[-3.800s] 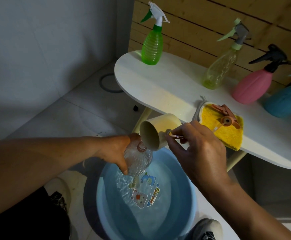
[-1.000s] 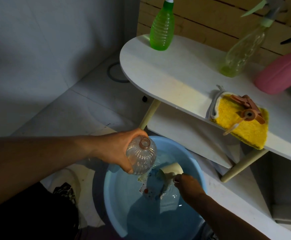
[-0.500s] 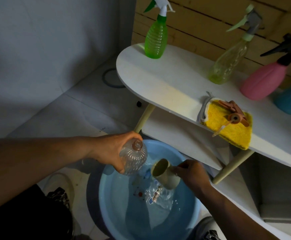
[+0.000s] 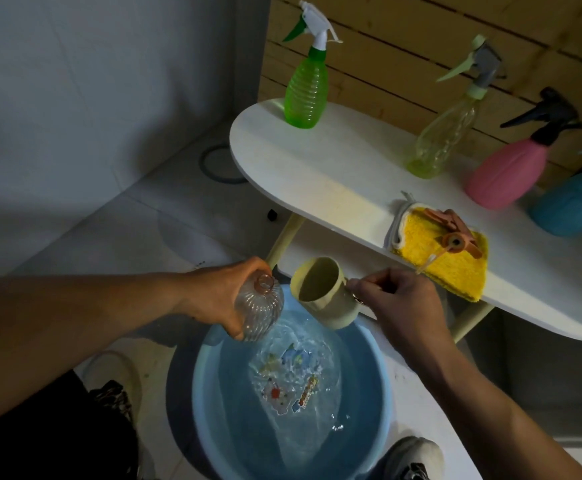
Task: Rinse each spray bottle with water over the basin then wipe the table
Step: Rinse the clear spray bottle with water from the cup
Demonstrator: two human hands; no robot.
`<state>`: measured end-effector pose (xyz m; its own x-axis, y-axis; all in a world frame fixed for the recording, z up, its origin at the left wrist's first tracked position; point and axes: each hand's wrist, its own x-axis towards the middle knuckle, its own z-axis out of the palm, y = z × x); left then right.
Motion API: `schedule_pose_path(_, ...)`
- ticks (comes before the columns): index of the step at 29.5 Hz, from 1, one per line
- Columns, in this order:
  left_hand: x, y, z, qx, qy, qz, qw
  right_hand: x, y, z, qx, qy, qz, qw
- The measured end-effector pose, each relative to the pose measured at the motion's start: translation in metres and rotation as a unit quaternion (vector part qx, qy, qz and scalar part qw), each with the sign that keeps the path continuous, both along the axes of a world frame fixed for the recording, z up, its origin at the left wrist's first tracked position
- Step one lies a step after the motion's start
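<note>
Because the neck of the clear bottle [image 4: 260, 311] is narrow and the cup [image 4: 324, 292] has a wide mouth, a pour from here could easily miss and run down the ribbed side, perhaps past the rim of the basin [image 4: 209, 403] onto the floor. That risk looks greater since the bottle hangs near the basin's far-left edge rather than over its middle. Wet plastic could also slip in the grip.

The left hand [image 4: 220, 296] curls around the bottle's body, fingers wrapped under it, holding it tilted with the open neck up and toward the cup. The right hand [image 4: 397, 299] pinches the cup's handle, with the cup tipped so its mouth faces the bottle; cup and bottle are just beside each other, not touching. Both hover above the water.

On the surface [image 4: 334, 174] stand the green bottle [image 4: 306, 88], a pale yellow-tinted bottle [image 4: 442, 140], a pink bottle [image 4: 511, 171] and a blue one [image 4: 573, 206], well apart from the hands. The removed sprayer head [image 4: 455, 237] lies on the yellow cloth [image 4: 445, 261] near the right hand.
</note>
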<state>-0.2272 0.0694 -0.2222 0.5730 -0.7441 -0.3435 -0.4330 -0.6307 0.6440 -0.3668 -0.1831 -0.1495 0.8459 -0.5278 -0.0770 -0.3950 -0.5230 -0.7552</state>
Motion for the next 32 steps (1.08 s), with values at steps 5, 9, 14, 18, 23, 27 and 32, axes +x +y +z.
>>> schedule_pose_path(5, -0.001, -0.002, -0.002, 0.01, -0.004, 0.003, 1.0, -0.003, 0.014, 0.019, -0.011, -0.048, 0.018, 0.999)
schedule_pose_path(9, -0.004, -0.005, 0.0, -0.001, 0.008, -0.008, 1.0, -0.006, 0.024, 0.026, -0.037, -0.07, 0.037, 0.996)
schedule_pose_path(14, -0.006, -0.01, 0.003, -0.01, 0.006, -0.016, 1.0, -0.008, 0.03, 0.029, -0.073, -0.09, 0.056, 0.992)
schedule_pose_path(18, -0.006, -0.013, 0.004, -0.013, -0.002, -0.018, 1.0, -0.008, 0.033, 0.032, -0.11, -0.107, 0.068, 0.986)
schedule_pose_path(23, -0.008, -0.014, 0.006, -0.004, -0.009, -0.015, 1.0, -0.009, 0.036, 0.034, -0.142, -0.12, 0.077, 0.98)
schedule_pose_path(27, -0.009, -0.014, 0.007, -0.004, -0.009, -0.015, 1.0, -0.009, 0.037, 0.034, -0.17, -0.126, 0.082, 0.974)
schedule_pose_path(32, -0.009, -0.015, 0.008, -0.006, -0.01, -0.016, 1.0, -0.009, 0.038, 0.035, -0.189, -0.137, 0.089, 0.968)
